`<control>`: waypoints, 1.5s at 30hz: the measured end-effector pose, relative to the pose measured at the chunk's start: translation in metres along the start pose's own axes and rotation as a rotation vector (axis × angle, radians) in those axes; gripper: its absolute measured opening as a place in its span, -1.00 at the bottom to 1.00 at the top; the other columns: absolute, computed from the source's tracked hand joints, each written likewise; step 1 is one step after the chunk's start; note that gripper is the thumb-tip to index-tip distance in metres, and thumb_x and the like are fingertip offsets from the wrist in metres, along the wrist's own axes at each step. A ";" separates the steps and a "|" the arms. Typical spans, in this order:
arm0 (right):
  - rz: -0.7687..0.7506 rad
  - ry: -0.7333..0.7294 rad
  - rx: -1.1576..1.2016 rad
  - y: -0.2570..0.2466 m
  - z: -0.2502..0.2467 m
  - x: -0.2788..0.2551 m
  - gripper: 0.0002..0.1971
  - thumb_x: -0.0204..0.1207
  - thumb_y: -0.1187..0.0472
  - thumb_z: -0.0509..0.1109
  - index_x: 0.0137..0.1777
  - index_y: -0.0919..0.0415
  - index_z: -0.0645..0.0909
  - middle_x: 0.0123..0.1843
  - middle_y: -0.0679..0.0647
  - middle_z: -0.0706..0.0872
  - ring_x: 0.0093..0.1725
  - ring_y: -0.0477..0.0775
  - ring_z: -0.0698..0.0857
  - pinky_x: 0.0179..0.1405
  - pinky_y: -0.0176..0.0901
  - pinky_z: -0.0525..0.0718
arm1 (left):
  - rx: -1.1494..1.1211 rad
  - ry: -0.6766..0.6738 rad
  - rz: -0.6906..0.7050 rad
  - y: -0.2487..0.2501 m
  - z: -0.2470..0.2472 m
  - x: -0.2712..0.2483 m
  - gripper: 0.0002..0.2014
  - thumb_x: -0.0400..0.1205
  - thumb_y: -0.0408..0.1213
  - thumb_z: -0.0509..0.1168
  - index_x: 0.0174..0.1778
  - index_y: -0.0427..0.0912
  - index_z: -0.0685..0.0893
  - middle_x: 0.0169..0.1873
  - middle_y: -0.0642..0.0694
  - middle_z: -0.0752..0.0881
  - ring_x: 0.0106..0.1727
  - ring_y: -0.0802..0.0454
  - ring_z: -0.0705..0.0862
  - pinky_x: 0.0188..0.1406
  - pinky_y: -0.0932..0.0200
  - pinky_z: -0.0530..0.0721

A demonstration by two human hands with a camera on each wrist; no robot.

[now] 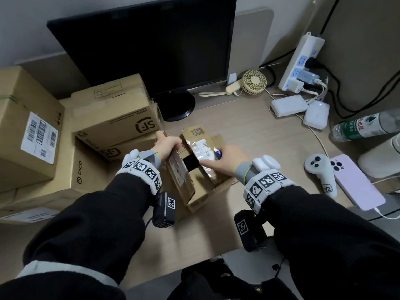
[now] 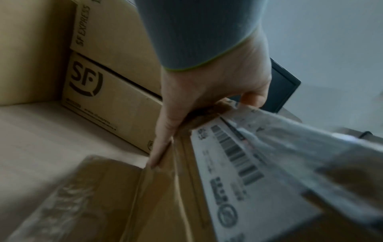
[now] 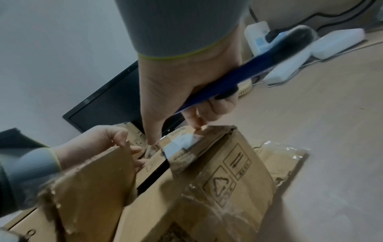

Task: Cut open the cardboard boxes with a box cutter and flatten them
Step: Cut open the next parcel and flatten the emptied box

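Observation:
A small cardboard box (image 1: 195, 185) lies in the middle of the desk with its top flaps parted and a dark gap between them. My left hand (image 1: 167, 145) grips the left flap (image 2: 186, 188), which carries a shipping label (image 2: 238, 160); the thumb lies along the flap's edge. My right hand (image 1: 225, 156) holds a blue box cutter (image 3: 238, 77) in its palm while its fingertips press on the taped right flap (image 3: 186, 144). The blade is hidden. In the right wrist view my left hand (image 3: 97, 144) curls over the torn flap edge.
Stacked SF boxes (image 1: 114, 115) and a PICO box (image 1: 54, 169) crowd the left. A monitor (image 1: 147, 44) stands behind. On the right lie a power strip (image 1: 300, 61), a fan (image 1: 253, 82), power banks (image 1: 290, 108), a controller (image 1: 320, 172), a phone (image 1: 355, 182) and a bottle (image 1: 365, 126).

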State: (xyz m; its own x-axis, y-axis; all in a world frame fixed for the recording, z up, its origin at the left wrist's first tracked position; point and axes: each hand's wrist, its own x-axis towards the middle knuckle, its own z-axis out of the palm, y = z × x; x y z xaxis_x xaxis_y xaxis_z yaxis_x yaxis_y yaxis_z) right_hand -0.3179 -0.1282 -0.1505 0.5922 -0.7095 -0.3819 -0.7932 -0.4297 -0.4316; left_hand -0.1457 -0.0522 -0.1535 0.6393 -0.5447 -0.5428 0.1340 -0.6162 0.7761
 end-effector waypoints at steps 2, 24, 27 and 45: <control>0.050 0.006 -0.028 -0.007 0.003 0.005 -0.35 0.12 -0.48 0.45 -0.12 0.09 0.48 -0.30 -0.04 0.59 -0.24 0.09 0.63 -0.37 -0.16 0.52 | -0.086 -0.010 0.004 0.001 -0.011 0.000 -0.39 0.06 -0.36 0.16 0.10 -0.22 0.29 -0.28 -0.11 0.34 -0.36 -0.02 0.36 -0.48 0.21 0.29; 0.268 0.147 0.240 -0.010 -0.080 0.013 -0.67 0.57 0.02 0.31 0.05 0.33 0.63 0.04 0.27 0.70 0.10 0.31 0.69 -0.02 -0.03 0.59 | 0.926 -0.172 0.633 0.010 -0.042 -0.025 -0.80 0.64 -0.16 0.27 0.04 -0.07 0.78 0.09 -0.05 0.71 0.18 -0.04 0.60 0.04 0.17 0.50; 0.275 0.209 0.223 -0.009 -0.103 0.004 -0.69 0.58 0.05 0.30 0.09 0.32 0.60 0.07 0.26 0.66 0.15 0.31 0.65 0.05 -0.02 0.57 | 0.766 -0.337 0.473 0.024 -0.014 -0.031 -0.55 0.70 0.05 0.17 -0.22 -0.26 0.71 -0.23 -0.20 0.66 -0.17 -0.10 0.57 -0.14 0.07 0.43; -0.045 0.561 -0.152 -0.030 -0.160 -0.035 -0.68 0.58 -0.06 0.23 -0.30 0.13 0.46 -0.30 0.09 0.52 -0.21 0.19 0.50 -0.24 -0.14 0.43 | 0.938 -0.670 0.643 0.068 0.076 -0.045 0.05 0.08 0.43 0.18 0.51 -0.04 0.47 0.47 -0.08 0.49 0.47 -0.03 0.44 0.49 0.02 0.39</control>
State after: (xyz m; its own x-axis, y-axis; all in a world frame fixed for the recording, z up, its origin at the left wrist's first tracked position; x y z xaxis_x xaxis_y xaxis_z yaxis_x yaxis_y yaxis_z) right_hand -0.3378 -0.1800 0.0066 0.4930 -0.8582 0.1430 -0.8048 -0.5123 -0.2997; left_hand -0.2233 -0.1128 -0.1005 -0.1413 -0.8935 -0.4263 -0.7962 -0.1534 0.5853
